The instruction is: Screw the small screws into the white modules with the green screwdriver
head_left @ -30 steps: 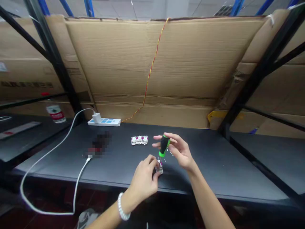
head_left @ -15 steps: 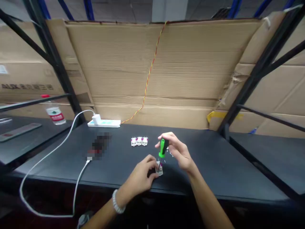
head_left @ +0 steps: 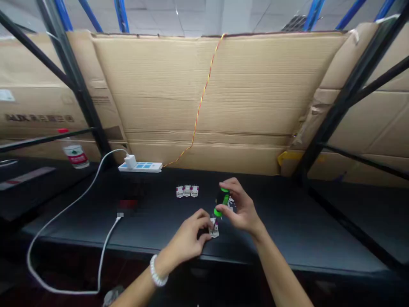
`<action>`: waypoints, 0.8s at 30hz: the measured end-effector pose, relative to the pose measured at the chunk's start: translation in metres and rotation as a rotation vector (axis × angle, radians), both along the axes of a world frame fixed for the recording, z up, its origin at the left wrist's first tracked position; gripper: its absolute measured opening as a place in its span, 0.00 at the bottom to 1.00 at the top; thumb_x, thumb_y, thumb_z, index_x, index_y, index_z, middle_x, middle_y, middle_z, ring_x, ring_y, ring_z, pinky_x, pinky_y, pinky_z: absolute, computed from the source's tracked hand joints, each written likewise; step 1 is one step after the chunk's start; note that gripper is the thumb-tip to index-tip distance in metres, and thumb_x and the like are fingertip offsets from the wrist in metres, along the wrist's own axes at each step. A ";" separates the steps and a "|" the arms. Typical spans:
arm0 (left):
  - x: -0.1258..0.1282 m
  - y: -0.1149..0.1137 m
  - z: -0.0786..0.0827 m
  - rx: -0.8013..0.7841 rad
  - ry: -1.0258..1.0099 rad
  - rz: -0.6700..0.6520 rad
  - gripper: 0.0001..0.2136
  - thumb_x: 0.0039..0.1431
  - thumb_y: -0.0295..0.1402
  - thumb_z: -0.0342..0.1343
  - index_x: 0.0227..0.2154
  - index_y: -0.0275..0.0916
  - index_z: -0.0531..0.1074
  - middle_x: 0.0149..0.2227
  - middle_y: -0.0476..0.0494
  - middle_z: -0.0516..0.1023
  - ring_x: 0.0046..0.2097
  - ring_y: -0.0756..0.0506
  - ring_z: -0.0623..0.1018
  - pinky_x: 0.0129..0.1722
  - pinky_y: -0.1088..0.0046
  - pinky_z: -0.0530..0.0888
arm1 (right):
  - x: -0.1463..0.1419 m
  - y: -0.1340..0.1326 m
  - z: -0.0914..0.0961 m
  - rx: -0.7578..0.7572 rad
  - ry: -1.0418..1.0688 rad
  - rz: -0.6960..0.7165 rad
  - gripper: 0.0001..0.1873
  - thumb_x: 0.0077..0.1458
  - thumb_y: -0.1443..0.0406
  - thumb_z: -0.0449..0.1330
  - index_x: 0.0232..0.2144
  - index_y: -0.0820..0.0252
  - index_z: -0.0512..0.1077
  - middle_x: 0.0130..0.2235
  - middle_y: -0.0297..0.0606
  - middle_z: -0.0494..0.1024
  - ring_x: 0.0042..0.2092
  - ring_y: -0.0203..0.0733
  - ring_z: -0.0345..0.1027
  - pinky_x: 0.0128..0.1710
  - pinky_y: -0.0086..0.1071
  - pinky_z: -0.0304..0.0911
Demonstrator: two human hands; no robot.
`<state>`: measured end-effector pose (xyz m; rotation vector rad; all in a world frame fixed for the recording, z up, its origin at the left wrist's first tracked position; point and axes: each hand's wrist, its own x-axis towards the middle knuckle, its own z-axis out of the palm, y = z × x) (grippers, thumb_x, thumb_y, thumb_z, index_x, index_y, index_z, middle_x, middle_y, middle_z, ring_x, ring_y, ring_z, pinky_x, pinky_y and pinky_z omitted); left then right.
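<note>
My left hand (head_left: 188, 238) pinches a small white and magenta part (head_left: 214, 229) against the black bench top (head_left: 287, 221) near its front edge. My right hand (head_left: 240, 205) is wrapped round the black and green handle of a screwdriver (head_left: 221, 201), held upright with its tip down on that part. A row of three similar small white parts (head_left: 187, 191) lies on the bench just behind and left of my hands. A bead bracelet sits on my left wrist.
A white power strip (head_left: 140, 166) with a plugged charger lies at the back left; its white cable (head_left: 79, 200) loops over the front edge. A bottle (head_left: 74, 154) stands far left. Cardboard sheets (head_left: 204, 98) wall the back, with a red and yellow wire (head_left: 201, 98) hanging down. Black rack posts flank the bench.
My right hand has closed more tightly round the screwdriver handle and turned it; the left hand keeps pinching the part in the same spot. The view has shifted slightly.
</note>
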<state>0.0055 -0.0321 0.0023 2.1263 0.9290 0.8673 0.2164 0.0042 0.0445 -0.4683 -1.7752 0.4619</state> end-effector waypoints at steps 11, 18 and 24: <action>0.001 0.002 -0.001 -0.015 -0.010 -0.001 0.09 0.58 0.20 0.60 0.36 0.42 0.76 0.45 0.47 0.75 0.45 0.45 0.77 0.48 0.70 0.73 | 0.008 -0.016 0.007 -0.119 0.045 0.120 0.21 0.67 0.64 0.64 0.60 0.43 0.73 0.48 0.41 0.82 0.42 0.45 0.83 0.41 0.42 0.80; 0.012 -0.011 0.002 0.043 0.046 0.107 0.09 0.57 0.22 0.62 0.36 0.42 0.73 0.44 0.46 0.74 0.43 0.43 0.77 0.46 0.68 0.73 | 0.008 -0.011 0.004 0.074 0.040 -0.131 0.22 0.59 0.64 0.71 0.55 0.48 0.76 0.44 0.39 0.79 0.43 0.44 0.75 0.41 0.38 0.76; 0.019 -0.015 -0.002 0.090 0.064 0.162 0.07 0.61 0.23 0.59 0.37 0.42 0.72 0.44 0.45 0.74 0.43 0.43 0.77 0.45 0.67 0.73 | 0.008 -0.012 0.000 0.078 0.041 -0.155 0.22 0.61 0.64 0.70 0.56 0.48 0.75 0.46 0.40 0.78 0.44 0.44 0.75 0.41 0.36 0.75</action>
